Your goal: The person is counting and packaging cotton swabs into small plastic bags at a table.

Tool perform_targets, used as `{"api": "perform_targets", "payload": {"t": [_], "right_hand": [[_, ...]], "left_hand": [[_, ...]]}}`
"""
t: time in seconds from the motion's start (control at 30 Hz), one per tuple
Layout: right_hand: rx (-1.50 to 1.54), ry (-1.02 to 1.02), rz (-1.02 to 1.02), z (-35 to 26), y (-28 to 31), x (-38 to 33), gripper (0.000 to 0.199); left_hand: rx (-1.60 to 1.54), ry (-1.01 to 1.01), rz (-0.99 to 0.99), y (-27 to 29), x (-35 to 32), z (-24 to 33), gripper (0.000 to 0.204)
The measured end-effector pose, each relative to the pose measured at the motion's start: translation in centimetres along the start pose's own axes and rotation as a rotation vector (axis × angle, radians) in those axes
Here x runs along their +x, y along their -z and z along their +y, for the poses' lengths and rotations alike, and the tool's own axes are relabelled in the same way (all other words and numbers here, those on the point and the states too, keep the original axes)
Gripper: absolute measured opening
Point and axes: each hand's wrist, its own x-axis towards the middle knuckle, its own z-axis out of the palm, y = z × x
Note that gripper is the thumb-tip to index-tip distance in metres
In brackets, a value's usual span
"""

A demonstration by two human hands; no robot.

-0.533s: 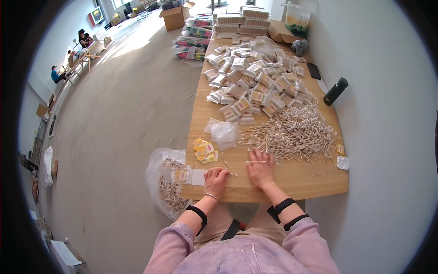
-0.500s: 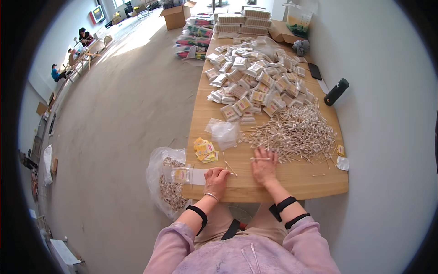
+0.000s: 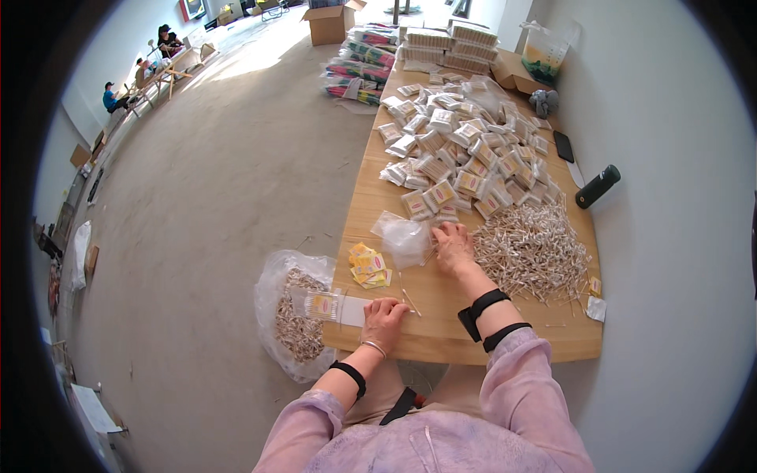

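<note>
My left hand [image 3: 384, 318] rests near the table's front edge, fingers curled over the right end of a flat white strip [image 3: 352, 310]. The strip's other end meets a clear bag of cotton swabs with a yellow card [image 3: 322, 306], which juts past the table's left edge. Loose swabs [image 3: 411, 303] lie by my left fingertips. Farther out, my right hand [image 3: 454, 248] is bent down between the clear plastic bags [image 3: 406, 239] and the heap of loose cotton swabs [image 3: 536, 252]. Its fingers are closed, their tips hidden. Yellow cards [image 3: 368, 266] lie left of it.
Many filled swab packets [image 3: 449, 150] cover the far table, with stacked packs [image 3: 449, 43] behind. A phone [image 3: 563, 147] and dark bottle [image 3: 598, 186] stand along the right wall. A clear sack of swabs [image 3: 300, 331] is beside the table's left edge. Other people [image 3: 165, 43] sit far left.
My right hand has moved away from me, from the heap's near edge to beside the plastic bags. The left hand stays at the white strip. The whole view has shifted slightly.
</note>
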Motion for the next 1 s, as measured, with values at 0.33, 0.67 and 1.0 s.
{"api": "perform_targets", "payload": {"t": [0.33, 0.67, 1.0], "right_hand": [[0.070, 0.067, 0.133, 2.3, -0.6, -4.3, 0.019], [0.152, 0.048, 0.297, -2.7, -2.4, -9.5, 0.011], [0.304, 0.043, 0.320, -5.1, -3.1, -13.9, 0.013]], "left_hand": [[-0.022, -0.018, 0.036, 0.9, 0.6, 0.0, 0.012], [-0.070, -0.023, 0.029, 0.9, 0.4, 0.2, 0.011], [0.014, 0.036, 0.083, 0.9, 0.7, 0.5, 0.047]]}}
